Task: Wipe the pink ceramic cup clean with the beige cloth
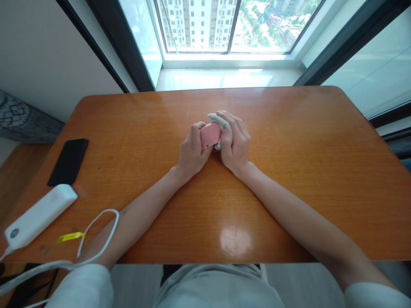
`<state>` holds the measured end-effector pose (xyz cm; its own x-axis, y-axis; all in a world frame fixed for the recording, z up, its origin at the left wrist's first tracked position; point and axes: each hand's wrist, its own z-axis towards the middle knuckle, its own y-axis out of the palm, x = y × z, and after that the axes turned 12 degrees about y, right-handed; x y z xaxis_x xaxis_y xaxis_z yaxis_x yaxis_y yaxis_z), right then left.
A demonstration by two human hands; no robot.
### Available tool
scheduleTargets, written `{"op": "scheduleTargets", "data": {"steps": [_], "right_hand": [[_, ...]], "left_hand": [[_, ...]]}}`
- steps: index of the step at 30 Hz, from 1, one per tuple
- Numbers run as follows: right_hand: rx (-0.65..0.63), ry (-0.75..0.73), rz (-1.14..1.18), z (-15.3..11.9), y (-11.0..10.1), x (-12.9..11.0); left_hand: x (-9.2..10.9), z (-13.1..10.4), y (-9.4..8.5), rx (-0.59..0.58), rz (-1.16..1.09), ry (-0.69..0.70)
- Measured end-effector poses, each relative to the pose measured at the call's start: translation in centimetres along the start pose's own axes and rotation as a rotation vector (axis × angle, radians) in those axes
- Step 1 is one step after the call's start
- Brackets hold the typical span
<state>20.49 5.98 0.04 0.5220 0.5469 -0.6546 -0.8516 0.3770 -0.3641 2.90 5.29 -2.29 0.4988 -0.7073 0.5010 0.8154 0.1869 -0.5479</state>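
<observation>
Surface [321,162], brown wood, spans the view. Long white device [41,216] at left; flat black slab [68,161] just beyond. Right hand [236,141]: grip curled round pale cloth [224,122], against pink object [210,135]. Left hand [192,150]: grip holding pink object, over surface's middle.

Desk [305,171]: wood in appearance, finely grained, smooth and semi-glossy, with a diffuse highlight near its front edge. Above the desk's middle: pink object [209,136], smooth, plastic-looking, with a faint sheen; pale cloth [225,124], soft and matt. On the desk's left side: black slab [68,162], smooth, nearly matt; white casing [41,216], smooth plastic in appearance, satin; yellow tag [70,236], paper or plastic film, indistinguishable. Beyond the desk's far edge: sill [221,79], polished and reflective, material uncertain; window [192,25], clear glass.
</observation>
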Motion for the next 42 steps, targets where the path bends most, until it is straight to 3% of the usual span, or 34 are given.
{"op": "scheduleTargets", "data": {"steps": [3, 5, 7, 11, 13, 15, 19, 22, 25, 29, 31, 36, 42], "right_hand": [[-0.071, -0.222, -0.140, -0.3, -0.1, -1.1], [-0.093, -0.225, -0.139, -0.2, 0.0, -1.3], [-0.064, -0.128, -0.066, 0.1, 0.2, -0.8], [0.020, 0.241, 0.160, 0.5, 0.5, 0.9], [0.016, 0.328, 0.208, 0.5, 0.4, 1.2], [0.004, 0.238, 0.146, 0.3, 0.3, 0.8], [-0.038, -0.196, -0.120, 0.0, 0.1, -0.9], [-0.055, -0.298, -0.179, 0.1, 0.1, -1.4], [-0.035, -0.153, -0.064, 0.3, 0.2, -0.8], [0.009, 0.246, 0.184, 0.7, 0.5, 1.5], [0.013, 0.374, 0.281, 0.7, 0.9, 2.5], [0.037, 0.376, 0.335, 0.5, 1.3, 2.8], [0.064, 0.219, 0.250, 0.5, 0.1, 1.0]], "left_hand": [[-0.1, -0.2, 0.0, 0.023, -0.025, -0.009], [0.1, -0.2, 0.1, 0.026, -0.033, -0.022], [0.3, 0.0, 0.1, 0.007, -0.025, -0.023], [0.6, 0.4, 0.0, -0.010, 0.026, -0.036], [0.6, 0.4, 0.0, -0.011, 0.033, -0.044], [0.5, 0.3, -0.1, -0.009, 0.020, -0.040], [0.3, -0.1, -0.1, -0.011, -0.017, -0.039], [0.2, -0.1, 0.1, -0.008, -0.009, -0.050], [0.4, 0.1, 0.1, -0.031, -0.003, -0.048], [0.6, 0.4, 0.0, -0.041, 0.003, -0.060], [0.6, 0.4, 0.1, -0.032, -0.007, -0.070], [0.5, 0.2, 0.0, -0.005, -0.068, -0.042], [0.1, -0.1, 0.1, -0.059, -0.116, -0.002]]}}
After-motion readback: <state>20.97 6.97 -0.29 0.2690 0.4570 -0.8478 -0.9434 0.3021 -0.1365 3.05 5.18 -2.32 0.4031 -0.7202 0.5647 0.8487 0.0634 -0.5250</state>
